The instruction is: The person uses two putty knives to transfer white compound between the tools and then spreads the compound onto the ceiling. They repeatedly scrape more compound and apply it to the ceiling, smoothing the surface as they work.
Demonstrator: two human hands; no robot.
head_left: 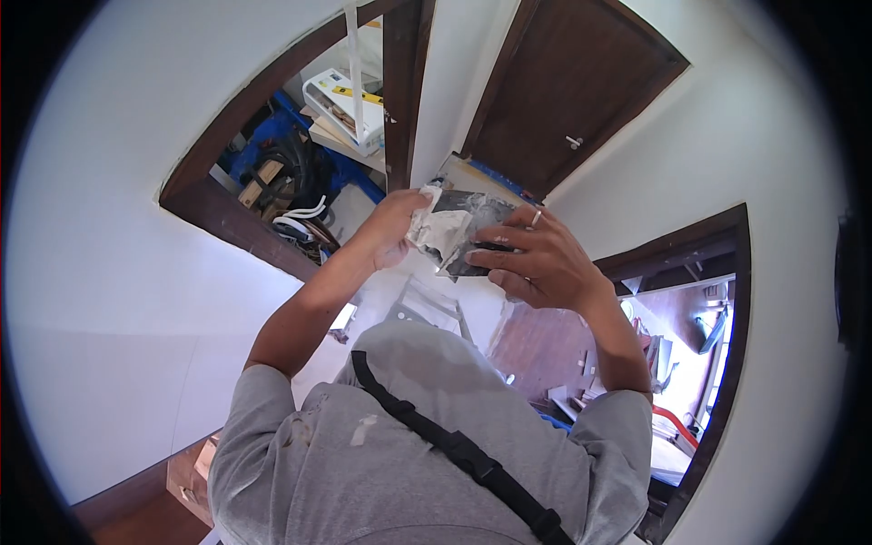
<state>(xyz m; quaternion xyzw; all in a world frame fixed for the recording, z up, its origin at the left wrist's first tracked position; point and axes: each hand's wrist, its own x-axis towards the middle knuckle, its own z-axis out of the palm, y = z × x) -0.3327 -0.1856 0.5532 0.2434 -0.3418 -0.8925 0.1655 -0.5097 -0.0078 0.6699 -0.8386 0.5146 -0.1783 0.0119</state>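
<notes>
A flat dark plate, smeared with white plaster, is held up in front of me between both hands. Wet-looking white plaster lies thick over its left part. My left hand is closed on the plate's left edge, thumb on top beside the plaster. At the right side, my right hand is closed on the dark part, fingers bent over its face and thumb below. Specks of plaster stick to the right fingers. A small white stick-like thing shows at the right hand's upper fingers.
Below stands a grey stepladder. A dark wooden door is shut ahead. Through the left doorway are a white case, a yellow level and dark hoses. Through the right opening, a red tube lies among clutter.
</notes>
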